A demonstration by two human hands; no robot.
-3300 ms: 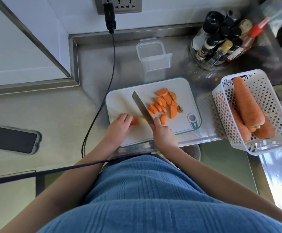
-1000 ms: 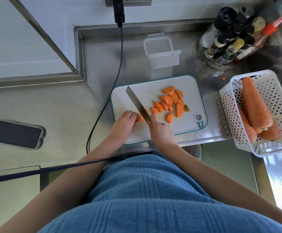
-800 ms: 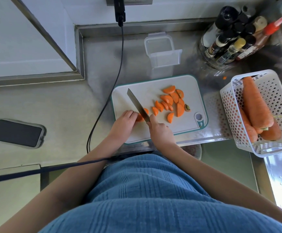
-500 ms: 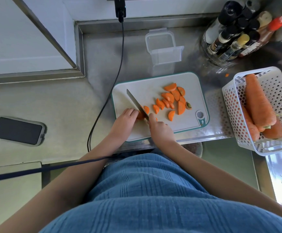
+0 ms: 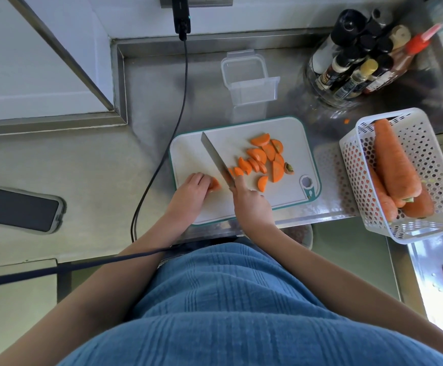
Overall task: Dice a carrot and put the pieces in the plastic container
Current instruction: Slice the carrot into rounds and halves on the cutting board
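Observation:
A white cutting board [image 5: 289, 128] with a teal rim lies on the steel counter. My right hand [image 5: 250, 202] grips the handle of a knife [image 5: 216, 159] whose blade slants up and left across the board. My left hand [image 5: 191, 191] holds a small carrot stub [image 5: 214, 184] down with curled fingers, just left of the blade. Several half-moon carrot slices [image 5: 264, 159] lie to the right of the blade, along with a cut-off carrot top [image 5: 289, 168]. An open clear plastic container [image 5: 249, 80] stands behind the board, with nothing in it.
A white perforated basket [image 5: 426, 159] holding whole carrots [image 5: 394, 159] sits at the right. A cluster of sauce bottles [image 5: 357, 64] stands at the back right. A black cable [image 5: 172, 128] hangs from the wall socket past the board's left edge. A phone [image 5: 19, 210] lies far left.
The knife has come away from the stub and sits a little to its right, with another slice left by the blade. My left hand stays on the shorter stub.

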